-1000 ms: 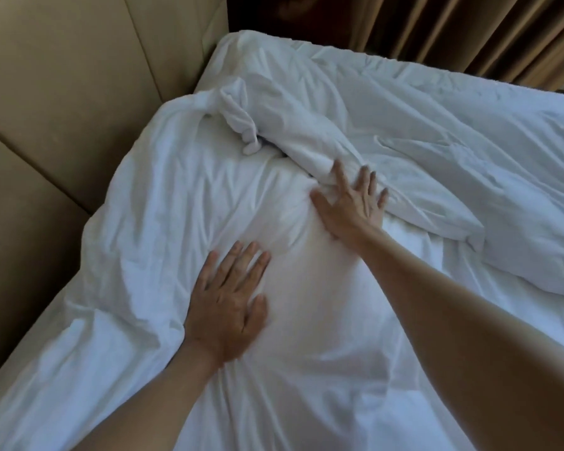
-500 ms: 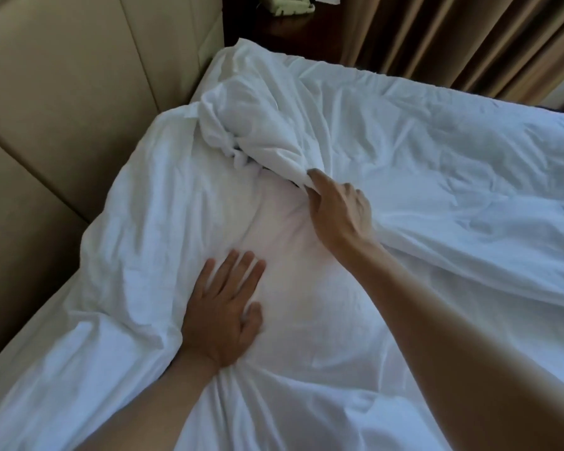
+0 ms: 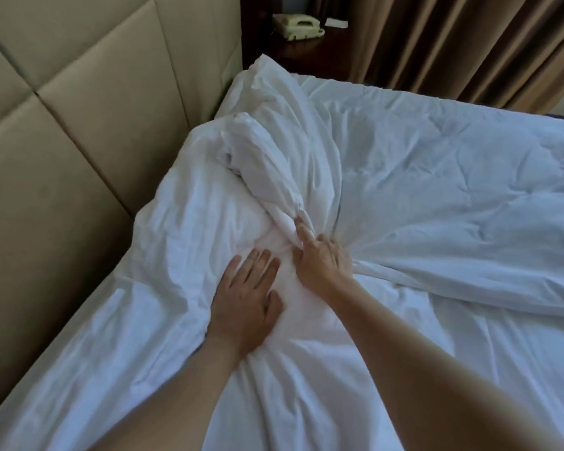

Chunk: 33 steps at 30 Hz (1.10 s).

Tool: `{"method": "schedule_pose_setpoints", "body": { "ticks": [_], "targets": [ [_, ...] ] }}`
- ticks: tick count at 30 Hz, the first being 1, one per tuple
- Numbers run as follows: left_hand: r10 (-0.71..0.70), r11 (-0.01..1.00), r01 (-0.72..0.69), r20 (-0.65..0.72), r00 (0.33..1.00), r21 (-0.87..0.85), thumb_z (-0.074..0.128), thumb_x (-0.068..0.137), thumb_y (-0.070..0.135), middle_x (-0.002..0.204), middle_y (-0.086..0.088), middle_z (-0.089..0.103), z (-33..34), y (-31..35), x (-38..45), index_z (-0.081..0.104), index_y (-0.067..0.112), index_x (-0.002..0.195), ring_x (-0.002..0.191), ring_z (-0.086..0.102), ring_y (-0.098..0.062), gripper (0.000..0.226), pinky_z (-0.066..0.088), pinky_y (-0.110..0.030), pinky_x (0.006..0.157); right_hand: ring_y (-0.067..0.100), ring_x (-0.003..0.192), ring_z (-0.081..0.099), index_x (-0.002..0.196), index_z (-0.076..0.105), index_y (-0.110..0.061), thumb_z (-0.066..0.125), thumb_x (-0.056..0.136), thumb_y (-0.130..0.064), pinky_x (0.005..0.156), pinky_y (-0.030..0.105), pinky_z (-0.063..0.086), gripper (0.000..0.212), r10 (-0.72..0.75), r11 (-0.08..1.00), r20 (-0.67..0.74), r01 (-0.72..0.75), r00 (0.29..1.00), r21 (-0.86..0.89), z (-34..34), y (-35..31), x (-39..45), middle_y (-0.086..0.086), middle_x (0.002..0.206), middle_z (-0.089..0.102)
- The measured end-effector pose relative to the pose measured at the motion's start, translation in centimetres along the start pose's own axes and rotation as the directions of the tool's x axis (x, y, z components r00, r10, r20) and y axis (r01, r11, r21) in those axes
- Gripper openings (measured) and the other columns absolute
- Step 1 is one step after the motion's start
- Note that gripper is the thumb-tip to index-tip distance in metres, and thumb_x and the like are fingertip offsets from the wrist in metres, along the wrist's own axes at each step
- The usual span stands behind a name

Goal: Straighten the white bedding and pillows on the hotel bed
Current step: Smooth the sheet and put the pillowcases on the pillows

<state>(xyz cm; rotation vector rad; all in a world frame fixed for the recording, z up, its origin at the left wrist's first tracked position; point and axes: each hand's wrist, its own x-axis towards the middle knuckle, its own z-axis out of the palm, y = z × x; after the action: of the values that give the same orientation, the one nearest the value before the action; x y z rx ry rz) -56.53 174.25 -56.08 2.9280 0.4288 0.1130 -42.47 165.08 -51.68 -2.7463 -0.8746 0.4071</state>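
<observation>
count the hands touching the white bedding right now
2. The left hand presses flat on the white bedding near the headboard; the right hand grips a bunched fold just beside it.

Pillow (image 3: 209,229) against headboard (image 3: 79,141) at left, duvet (image 3: 437,190) to its right, telephone (image 3: 297,26) on nightstand (image 3: 306,50) behind bed

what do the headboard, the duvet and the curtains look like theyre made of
Headboard: padded panels in smooth beige leather or leatherette, going by the soft sheen and stitched seams; which one is unclear.
Duvet: matte white woven fabric, probably cotton, creasing finely where the right hand gathers it.
Curtains: heavy brown cloth hanging in deep folds with a slight sheen.
</observation>
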Motion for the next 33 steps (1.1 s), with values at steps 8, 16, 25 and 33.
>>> {"method": "schedule_pose_setpoints", "body": {
  "ticks": [8,16,25,33],
  "targets": [
    [-0.105,0.981,0.088,0.094,0.99,0.172,0.036,0.088,0.059,0.16,0.005,0.027,-2.3,0.2,-2.9,0.031,0.034,0.152,0.15,0.017,-0.025,0.068,-0.003,-0.066,0.114,0.026,0.136,0.037,0.151,0.031,-0.02,0.061,0.09,-0.031,0.111,0.039,0.035,0.069,-0.267,0.961,-0.325,0.277,0.907,-0.016,-4.2,-6.3,1.3,0.006,0.15,0.036],
    [-0.099,0.971,0.071,0.112,0.989,0.23,0.011,0.094,0.063,0.161,0.007,-0.023,-1.8,0.6,-2.8,-0.015,0.039,0.152,0.146,-0.029,-0.027,0.068,-0.021,-0.071,0.105,0.03,0.124,0.048,0.156,-0.006,-0.036,0.053,0.093,-0.015,0.099,0.041,0.045,0.089,-0.076,0.995,-0.138,0.085,0.988,0.06,-3.9,-8.9,7.5,0.009,0.138,0.047],
    [-0.083,0.977,0.056,0.123,0.989,0.207,0.009,0.095,0.062,0.158,0.005,-0.03,-2.0,0.5,-2.9,-0.021,0.038,0.15,0.142,-0.036,-0.029,0.068,-0.017,-0.072,0.105,0.036,0.085,0.057,0.076,0.052,-0.007,0.043,0.094,-0.021,0.068,0.033,0.033,0.024,0.069,0.987,-0.19,-0.04,0.979,0.154,-5.4,-8.3,9.0,0.007,0.072,0.051],
    [-0.088,0.993,0.077,0.118,0.989,0.088,0.035,0.09,0.061,0.162,0.004,0.021,-2.3,0.6,-3.0,0.029,0.037,0.152,0.151,0.008,-0.031,0.067,-0.001,-0.072,0.111,0.008,0.049,0.041,0.062,0.04,-0.016,0.049,0.095,-0.019,0.052,0.023,0.03,0.034,0.109,0.812,-0.776,0.395,0.621,0.43,-10.0,-10.0,4.2,-0.006,0.052,0.036]
  ]
}}
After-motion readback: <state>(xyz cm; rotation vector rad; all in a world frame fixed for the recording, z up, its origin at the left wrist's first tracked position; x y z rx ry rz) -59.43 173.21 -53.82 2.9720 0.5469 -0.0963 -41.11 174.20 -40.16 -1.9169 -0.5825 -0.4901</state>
